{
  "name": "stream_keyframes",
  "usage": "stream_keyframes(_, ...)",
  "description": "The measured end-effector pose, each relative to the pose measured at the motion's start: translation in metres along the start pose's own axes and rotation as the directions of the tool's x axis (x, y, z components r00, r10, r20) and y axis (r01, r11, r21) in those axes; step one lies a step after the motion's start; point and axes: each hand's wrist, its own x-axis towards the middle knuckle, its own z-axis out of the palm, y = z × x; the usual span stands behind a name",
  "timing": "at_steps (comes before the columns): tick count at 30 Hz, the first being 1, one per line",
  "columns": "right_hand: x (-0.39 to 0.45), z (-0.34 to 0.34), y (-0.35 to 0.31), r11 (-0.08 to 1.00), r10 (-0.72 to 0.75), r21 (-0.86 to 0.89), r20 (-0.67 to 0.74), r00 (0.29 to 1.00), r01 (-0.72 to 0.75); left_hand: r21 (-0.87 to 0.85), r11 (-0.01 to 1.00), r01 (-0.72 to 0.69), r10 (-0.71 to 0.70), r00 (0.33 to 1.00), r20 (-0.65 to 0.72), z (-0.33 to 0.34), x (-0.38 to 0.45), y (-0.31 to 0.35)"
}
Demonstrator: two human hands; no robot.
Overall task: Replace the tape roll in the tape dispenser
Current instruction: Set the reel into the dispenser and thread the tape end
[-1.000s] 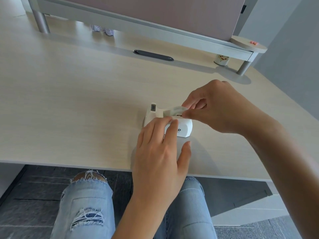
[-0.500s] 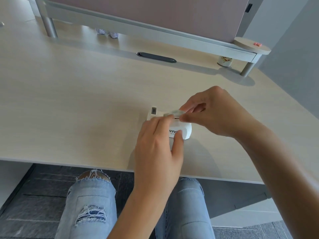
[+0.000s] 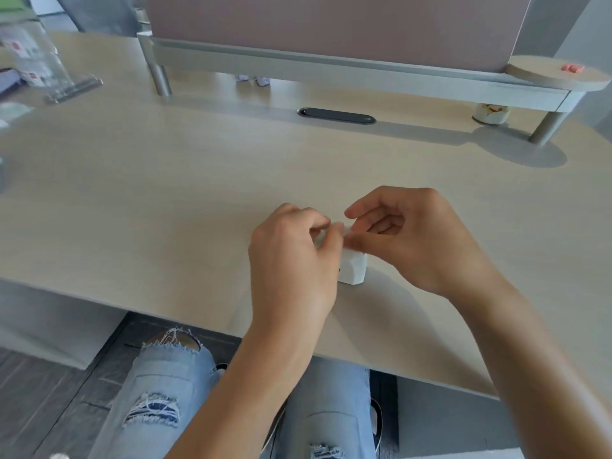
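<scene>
A small white tape dispenser (image 3: 353, 268) stands on the light wood desk (image 3: 165, 180) near its front edge. My left hand (image 3: 291, 260) wraps over the dispenser's left part and hides most of it. My right hand (image 3: 410, 240) is just to the right, thumb and forefinger pinched on a pale strip of tape (image 3: 344, 230) above the dispenser. The fingertips of both hands meet there. The tape roll itself is hidden behind my hands.
A raised shelf (image 3: 331, 74) on metal legs spans the back of the desk, with a dark oval grommet (image 3: 336, 115) in front of it and a small round jar (image 3: 491, 113) under its right end. A clear plastic stand (image 3: 43, 64) sits at far left.
My left hand has slid forward over the dispenser, covering its cutter end. My right hand has lowered its pinch toward my left fingertips. The camera view has shifted, showing more of the desk's left side.
</scene>
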Motion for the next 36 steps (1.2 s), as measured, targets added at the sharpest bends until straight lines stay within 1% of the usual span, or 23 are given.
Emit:
stream_keyframes(4, 0.001, -0.002, 0.006, 0.998, -0.020, 0.052, 0.019, 1.000, 0.019, 0.096, 0.995, 0.006, -0.003, 1.000, -0.022, 0.004, 0.000, 0.011)
stream_keyframes(8, -0.001, -0.001, 0.008, 0.998, -0.049, 0.043, 0.003, 0.999, 0.049, 0.196, 0.981, 0.018, -0.013, 1.000, -0.026, 0.004, 0.000, 0.020)
stream_keyframes(14, -0.004, 0.003, 0.007, 0.998, -0.056, 0.039, -0.034, 0.998, 0.057, 0.360, 0.933, 0.003, -0.014, 0.999, 0.029, 0.005, 0.003, 0.028)
stream_keyframes(18, -0.007, 0.006, 0.006, 0.999, -0.045, 0.019, -0.061, 0.997, 0.046, 0.433, 0.901, 0.018, -0.060, 0.995, 0.083, 0.002, 0.009, 0.034)
stream_keyframes(22, -0.009, 0.009, 0.000, 0.997, -0.050, -0.057, -0.076, 0.996, 0.046, 0.413, 0.910, -0.016, -0.060, 0.984, 0.170, -0.004, 0.016, 0.038)
stream_keyframes(25, -0.009, 0.010, -0.006, 0.993, -0.044, -0.109, -0.094, 0.995, 0.033, 0.410, 0.911, -0.038, -0.049, 0.978, 0.201, -0.009, 0.021, 0.036)
stream_keyframes(29, -0.008, 0.013, -0.014, 0.973, -0.036, -0.231, -0.093, 0.995, 0.014, 0.337, 0.941, 0.020, -0.102, 0.969, 0.225, -0.015, 0.029, 0.019)
stream_keyframes(33, -0.009, 0.019, -0.020, 0.951, -0.025, -0.308, -0.070, 0.997, 0.002, 0.273, 0.961, 0.037, -0.099, 0.971, 0.217, -0.019, 0.033, 0.006)
stream_keyframes(36, -0.010, 0.022, -0.024, 0.928, -0.016, -0.371, -0.060, 0.998, -0.007, 0.243, 0.969, 0.040, -0.101, 0.964, 0.245, -0.023, 0.034, 0.003)
